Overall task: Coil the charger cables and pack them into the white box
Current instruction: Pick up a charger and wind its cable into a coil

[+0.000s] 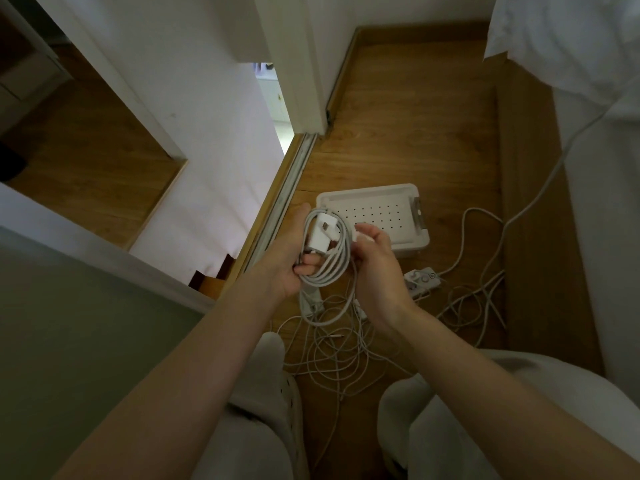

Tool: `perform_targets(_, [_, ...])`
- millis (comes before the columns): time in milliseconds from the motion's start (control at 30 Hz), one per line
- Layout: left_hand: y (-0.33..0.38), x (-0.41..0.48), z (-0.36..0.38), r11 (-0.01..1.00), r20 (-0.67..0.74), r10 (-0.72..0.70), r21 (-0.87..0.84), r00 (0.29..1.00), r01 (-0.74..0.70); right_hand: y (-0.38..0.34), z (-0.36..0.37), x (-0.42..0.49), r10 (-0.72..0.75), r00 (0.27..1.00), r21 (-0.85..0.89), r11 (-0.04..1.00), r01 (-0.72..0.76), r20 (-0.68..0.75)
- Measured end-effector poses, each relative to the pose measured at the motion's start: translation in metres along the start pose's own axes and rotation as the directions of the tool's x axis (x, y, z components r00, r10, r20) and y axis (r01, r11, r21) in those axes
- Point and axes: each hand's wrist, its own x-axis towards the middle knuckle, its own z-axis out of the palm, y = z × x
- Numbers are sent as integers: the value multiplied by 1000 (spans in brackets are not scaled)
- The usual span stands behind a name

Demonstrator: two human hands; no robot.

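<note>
White cable coil (325,268) gripped by both hands (289,268) (375,268).

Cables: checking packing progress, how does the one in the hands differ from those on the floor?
The held cable is wound in neat loops, gripped by the left hand; the floor cables sprawl loose and tangled. The held cable is lifted; the floor cables lie on the floor. Both are white, outside the box.

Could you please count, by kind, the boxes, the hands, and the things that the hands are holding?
White box: 1
Coiled cable: 1
Charger adapter: 1
Hands: 2, left hand and right hand
Total: 5
</note>
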Motion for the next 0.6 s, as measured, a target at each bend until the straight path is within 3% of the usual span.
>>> perform_targets(167, [-2,0,2,997,-33,37,75,999,-34,1,2,-11,-245,959,-447,848,284,145])
perform_targets(333, [-7,3,1,984,-33,62,169,998,-55,6,-6,0,-348,935,-644,701,305,64])
perform_targets(467, [-7,10,-3,961,-62,101,265,993,-81,3,-6,-3,-496,864,-802,481,354,84])
perform_targets(600, [-6,15,-12,962,-79,97,264,992,-73,-5,4,-23,-456,872,-648,613,453,178])
